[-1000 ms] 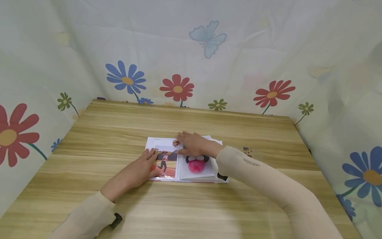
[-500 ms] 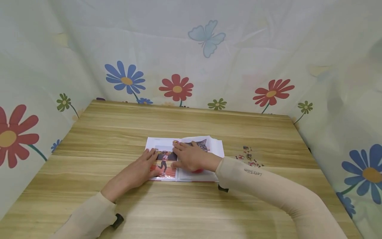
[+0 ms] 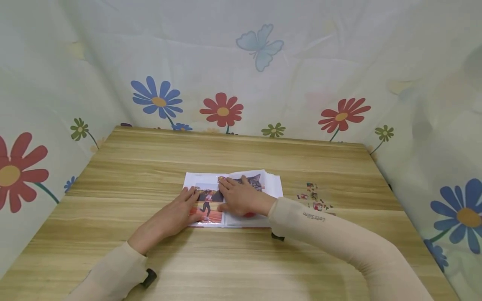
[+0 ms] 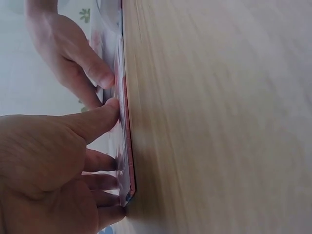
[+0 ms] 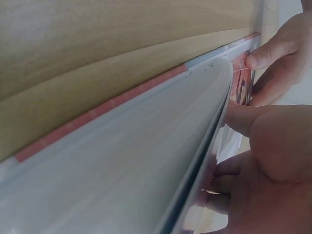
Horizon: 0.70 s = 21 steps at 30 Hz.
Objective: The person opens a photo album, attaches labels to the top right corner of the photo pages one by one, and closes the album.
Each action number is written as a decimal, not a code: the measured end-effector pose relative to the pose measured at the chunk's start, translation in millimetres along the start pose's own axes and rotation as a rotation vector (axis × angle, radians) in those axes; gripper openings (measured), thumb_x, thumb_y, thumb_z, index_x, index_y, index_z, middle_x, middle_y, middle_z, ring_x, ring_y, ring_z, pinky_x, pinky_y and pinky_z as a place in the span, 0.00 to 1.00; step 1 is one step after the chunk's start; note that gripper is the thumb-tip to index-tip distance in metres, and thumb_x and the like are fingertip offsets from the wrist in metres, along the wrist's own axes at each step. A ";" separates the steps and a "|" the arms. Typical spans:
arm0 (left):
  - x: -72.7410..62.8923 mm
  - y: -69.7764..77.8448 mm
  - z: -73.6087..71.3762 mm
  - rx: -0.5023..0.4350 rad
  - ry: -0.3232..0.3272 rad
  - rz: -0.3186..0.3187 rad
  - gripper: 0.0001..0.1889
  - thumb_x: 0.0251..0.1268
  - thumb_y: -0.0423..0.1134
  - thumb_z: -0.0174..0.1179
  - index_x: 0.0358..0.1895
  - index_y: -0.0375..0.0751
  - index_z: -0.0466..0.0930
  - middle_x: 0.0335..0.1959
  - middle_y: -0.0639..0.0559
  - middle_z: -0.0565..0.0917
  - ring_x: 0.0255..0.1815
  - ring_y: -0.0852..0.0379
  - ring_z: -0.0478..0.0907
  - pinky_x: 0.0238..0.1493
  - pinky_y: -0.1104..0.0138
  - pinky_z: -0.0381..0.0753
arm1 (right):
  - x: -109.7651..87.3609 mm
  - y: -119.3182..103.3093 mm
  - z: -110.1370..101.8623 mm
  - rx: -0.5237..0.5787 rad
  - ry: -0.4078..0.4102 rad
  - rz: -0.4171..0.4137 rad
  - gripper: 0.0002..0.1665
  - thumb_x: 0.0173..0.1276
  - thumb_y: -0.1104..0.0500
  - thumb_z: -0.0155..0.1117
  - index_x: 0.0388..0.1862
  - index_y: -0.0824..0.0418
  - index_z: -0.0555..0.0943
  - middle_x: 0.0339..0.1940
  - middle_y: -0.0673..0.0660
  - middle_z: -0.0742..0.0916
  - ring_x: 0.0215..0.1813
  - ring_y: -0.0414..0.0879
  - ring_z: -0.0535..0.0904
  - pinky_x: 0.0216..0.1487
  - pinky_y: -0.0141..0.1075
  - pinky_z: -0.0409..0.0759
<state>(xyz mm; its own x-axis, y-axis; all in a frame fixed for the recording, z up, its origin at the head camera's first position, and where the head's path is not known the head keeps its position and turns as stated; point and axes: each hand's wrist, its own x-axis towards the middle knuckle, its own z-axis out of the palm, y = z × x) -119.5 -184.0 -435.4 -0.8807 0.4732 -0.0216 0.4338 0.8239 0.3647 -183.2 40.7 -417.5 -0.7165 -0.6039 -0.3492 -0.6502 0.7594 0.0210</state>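
A photo album lies open on the wooden table. Its left page holds a photo of a runner; on the right page a cat photo is partly hidden by my right hand. My left hand rests on the left page's outer side, thumb on the photo's lower edge. With fingers spread, my right hand presses on the right page close to the spine. In the right wrist view, the album's pages bulge up from the red-edged cover, beneath the right hand.
Right of the album, by the right sleeve, lies a clear sheet with small colourful stickers. The wooden table reaches back to a flowered cloth, which also rises on both sides.
The right hand has slid toward me and a little left, uncovering the cat's head and covering the pink ball. More stickers show beside the sleeve. The left hand stays put.
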 end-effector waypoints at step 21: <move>2.6 2.9 -1.6 -0.047 -0.063 -0.060 0.37 0.77 0.47 0.61 0.74 0.20 0.62 0.78 0.24 0.56 0.79 0.25 0.51 0.74 0.39 0.59 | 1.2 1.6 -4.3 0.010 -0.028 0.007 0.52 0.79 0.29 0.45 0.86 0.59 0.48 0.87 0.54 0.52 0.86 0.51 0.44 0.81 0.62 0.42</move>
<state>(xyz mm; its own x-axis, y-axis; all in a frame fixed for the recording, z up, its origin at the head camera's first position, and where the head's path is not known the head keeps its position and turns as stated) -120.8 -180.9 -432.9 -0.8904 0.4435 -0.1029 0.3700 0.8365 0.4041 -186.2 40.2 -413.9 -0.7137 -0.5916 -0.3750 -0.6425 0.7662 0.0140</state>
